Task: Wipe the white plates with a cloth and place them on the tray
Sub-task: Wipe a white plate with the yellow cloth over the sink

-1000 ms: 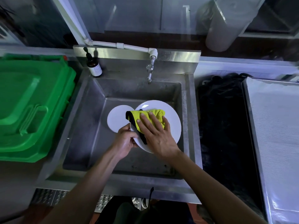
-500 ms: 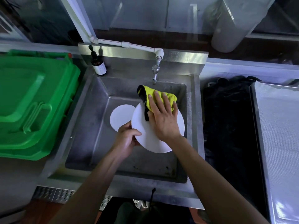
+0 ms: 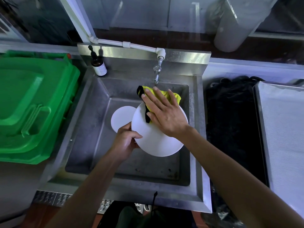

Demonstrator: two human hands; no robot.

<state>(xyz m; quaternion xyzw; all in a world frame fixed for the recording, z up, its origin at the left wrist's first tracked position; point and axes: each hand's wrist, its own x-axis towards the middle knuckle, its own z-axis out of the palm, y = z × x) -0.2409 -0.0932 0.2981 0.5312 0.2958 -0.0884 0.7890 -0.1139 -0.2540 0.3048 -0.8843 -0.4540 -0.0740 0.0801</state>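
Two plates: both white, both over the sink (image 3: 85, 129) — a big plate (image 3: 156, 142) held up and tilted, a small plate (image 3: 120, 119) lying flat on the sink floor behind it, partly hidden by the big one.
Left hand (image 3: 125, 142): fingers curled round the big plate's left edge, thumb on top, gripping it.
Right hand (image 3: 164, 114): fingers straight and spread, pressing flat on the cloth (image 3: 171, 95).
Cloth: yellow with a black edge, bunched on the far rim of the big plate, just below the tap (image 3: 157, 71).
Tray (image 3: 283, 129): grey, on the right, well apart from the sink — a black mat (image 3: 230, 129) lies between.
Bin (image 3: 32, 104): green, lid closed, left of the sink.
Bottle (image 3: 98, 66): brown, upright at the sink's back left corner.
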